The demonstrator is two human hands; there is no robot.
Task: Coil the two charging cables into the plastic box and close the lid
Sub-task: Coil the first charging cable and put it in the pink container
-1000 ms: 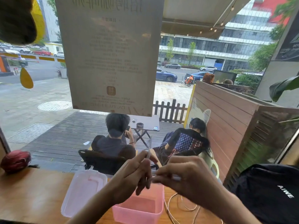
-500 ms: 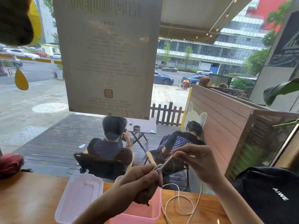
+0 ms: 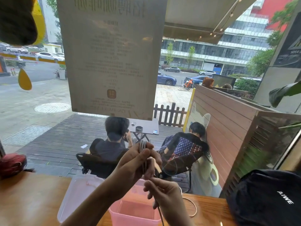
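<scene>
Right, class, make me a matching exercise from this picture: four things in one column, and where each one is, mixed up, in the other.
Things
1. pink box
2. clear lid
3. coiled cable
4. black bag

Places
A. at the right end of the table
B. flat on the table, left of the box
C. held up in the left hand
D. open, under the hands

Pairs: 1-D, 2-B, 3-C, 4-A

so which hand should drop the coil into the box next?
Left, probably. The left hand grips the coiled grey cable above the open pink plastic box; the right hand pinches the trailing end.
</scene>
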